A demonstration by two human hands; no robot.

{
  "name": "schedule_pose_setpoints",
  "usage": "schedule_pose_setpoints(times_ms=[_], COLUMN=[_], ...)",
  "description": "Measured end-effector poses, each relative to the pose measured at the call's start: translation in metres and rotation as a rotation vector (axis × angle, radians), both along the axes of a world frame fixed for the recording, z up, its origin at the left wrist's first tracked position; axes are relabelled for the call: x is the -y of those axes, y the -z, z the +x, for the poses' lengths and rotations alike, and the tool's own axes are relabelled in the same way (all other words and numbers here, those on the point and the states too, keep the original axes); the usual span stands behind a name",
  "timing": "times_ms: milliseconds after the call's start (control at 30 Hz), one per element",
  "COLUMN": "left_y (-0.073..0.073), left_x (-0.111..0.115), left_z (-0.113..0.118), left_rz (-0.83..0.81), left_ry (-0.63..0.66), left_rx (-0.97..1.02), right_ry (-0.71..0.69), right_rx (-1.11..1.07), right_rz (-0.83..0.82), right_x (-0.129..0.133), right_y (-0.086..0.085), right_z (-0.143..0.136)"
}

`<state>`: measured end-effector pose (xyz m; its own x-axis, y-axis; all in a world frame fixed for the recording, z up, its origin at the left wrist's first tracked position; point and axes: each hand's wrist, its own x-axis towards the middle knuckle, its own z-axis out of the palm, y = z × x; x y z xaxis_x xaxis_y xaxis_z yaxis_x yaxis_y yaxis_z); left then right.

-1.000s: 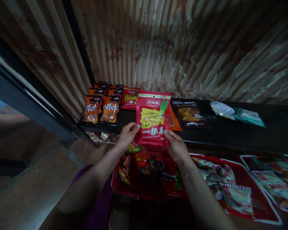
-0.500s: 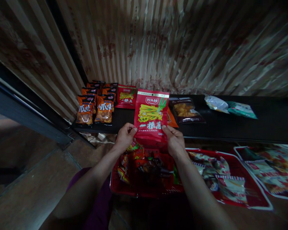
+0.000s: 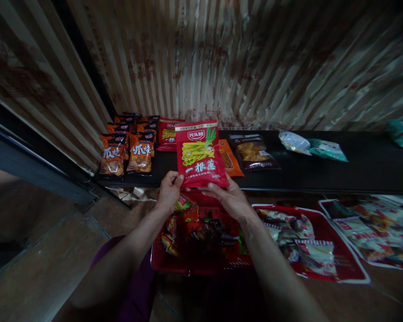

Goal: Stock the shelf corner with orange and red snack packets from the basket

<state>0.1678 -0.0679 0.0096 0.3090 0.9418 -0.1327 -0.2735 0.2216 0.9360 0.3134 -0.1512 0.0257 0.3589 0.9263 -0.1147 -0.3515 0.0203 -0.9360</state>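
Note:
A red snack bag (image 3: 199, 154) with yellow sticks printed on it is held over the front edge of the black shelf (image 3: 309, 176). My left hand (image 3: 170, 190) pinches its lower left corner. At the lower right, my right hand (image 3: 228, 193) grips the bottom edge, its fingers reaching under the bag. Behind it, partly covered, another red bag (image 3: 168, 136) stands beside several orange bags (image 3: 141, 154). An orange packet (image 3: 229, 158) and a dark bag with a clear window (image 3: 255, 153) lie to the right.
Below the shelf are a red basket of mixed packets (image 3: 171, 267), a second red basket (image 3: 351, 264) and a white-rimmed basket (image 3: 345, 241) with more bags. Green and white packets (image 3: 327, 150) lie farther right on the shelf. A metal post (image 3: 36, 163) stands at left.
The held red bag has shifted left and tilted, uncovering more of the orange packet. My right hand has slid in under the bag's lower edge. The view has shifted slightly right.

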Motion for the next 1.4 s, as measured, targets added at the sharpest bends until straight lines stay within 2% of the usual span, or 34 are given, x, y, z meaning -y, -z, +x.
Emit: schedule_pose_setpoints(times_ms=[300,467,667,900,1133,1267,1400], left_y=[0.001,0.003,0.006,0.008,0.002,0.006,0.009], left_x=[0.001,-0.002,-0.004,-0.007,-0.014,-0.013,-0.01], left_z=[0.0,-0.005,-0.011,-0.014,-0.017,-0.017,-0.018], left_rz=[0.036,0.083,0.147,0.144,0.172,0.215,0.327], left_ry=[-0.006,-0.032,-0.035,-0.05,-0.027,-0.011,-0.007], left_rx=[0.05,0.007,-0.047,-0.085,-0.11,-0.135,-0.211], right_ry=[0.067,0.013,0.051,-0.031,0.043,0.062,0.123], right_rx=[-0.041,-0.056,-0.097,-0.039,-0.005,-0.015,0.0], right_rz=[0.034,0.018,0.03,0.025,0.043,0.042,0.039], right_x=[-0.003,-0.004,-0.002,-0.002,-0.004,-0.002,0.0], right_y=[0.005,0.002,0.0,0.001,0.004,0.004,0.006], right_z=[-0.007,-0.008,-0.003,0.002,0.0,-0.002,-0.003])
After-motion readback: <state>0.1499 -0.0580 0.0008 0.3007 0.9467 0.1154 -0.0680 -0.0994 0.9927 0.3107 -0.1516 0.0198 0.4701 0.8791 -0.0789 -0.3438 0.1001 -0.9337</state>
